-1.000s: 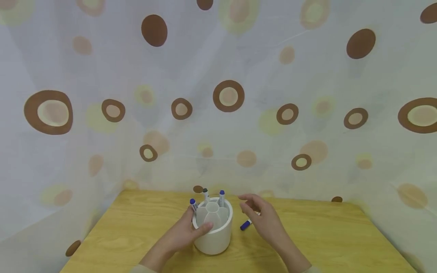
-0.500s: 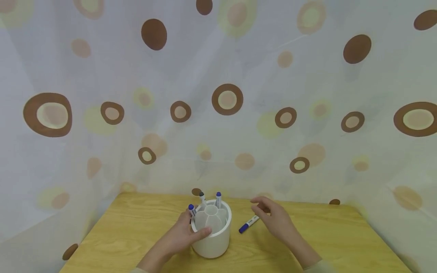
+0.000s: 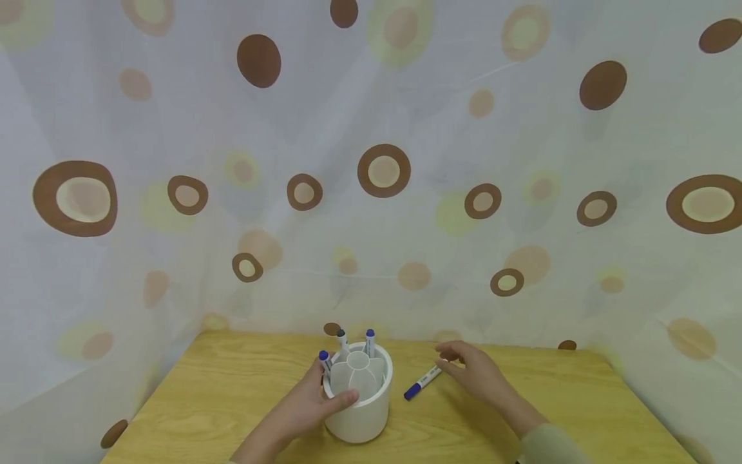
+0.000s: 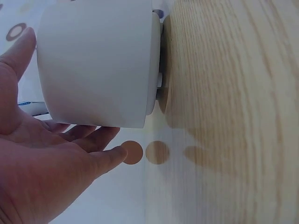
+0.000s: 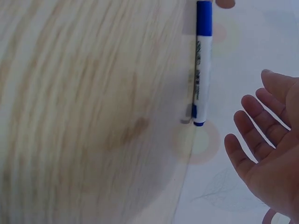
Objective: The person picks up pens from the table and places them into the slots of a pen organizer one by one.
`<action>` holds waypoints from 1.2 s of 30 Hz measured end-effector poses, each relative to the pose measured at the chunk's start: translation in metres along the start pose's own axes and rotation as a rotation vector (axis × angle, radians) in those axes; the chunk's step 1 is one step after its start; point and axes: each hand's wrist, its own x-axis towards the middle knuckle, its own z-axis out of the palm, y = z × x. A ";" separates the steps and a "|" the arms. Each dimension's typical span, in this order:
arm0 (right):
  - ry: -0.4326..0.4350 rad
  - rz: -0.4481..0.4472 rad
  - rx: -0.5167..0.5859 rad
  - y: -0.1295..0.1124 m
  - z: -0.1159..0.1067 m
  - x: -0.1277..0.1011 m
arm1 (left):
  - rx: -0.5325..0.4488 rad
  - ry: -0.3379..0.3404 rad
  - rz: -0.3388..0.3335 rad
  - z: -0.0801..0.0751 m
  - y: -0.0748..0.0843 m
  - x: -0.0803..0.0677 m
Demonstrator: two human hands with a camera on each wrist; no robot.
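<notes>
My left hand [image 3: 310,406] curls around the white cylindrical plastic pen holder [image 3: 361,409] on the wooden desk [image 3: 220,393]. My right hand [image 3: 472,374], fingers spread and empty, hovers just right of the blue-capped white marker [image 3: 422,381], which lies diagonally between holder and hand.

Printing is present on the white barrel of the blue-capped marker [image 5: 202,70] lying on the table [image 5: 84,116]; the characters run along the barrel in dark ink but are too small and blurred to read; no other lettering, brand, number or sign is legible in any view.
</notes>
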 end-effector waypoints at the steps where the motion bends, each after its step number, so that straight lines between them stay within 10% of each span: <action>1: -0.014 0.001 0.000 0.002 0.000 0.000 | -0.001 -0.002 0.003 0.000 0.000 0.000; 18: -0.208 -0.057 0.078 0.053 0.015 0.004 | -0.019 -0.052 0.079 0.009 -0.007 -0.014; 36: -0.161 -0.099 -0.059 0.054 0.012 0.024 | -0.003 -0.035 0.084 0.000 -0.001 -0.003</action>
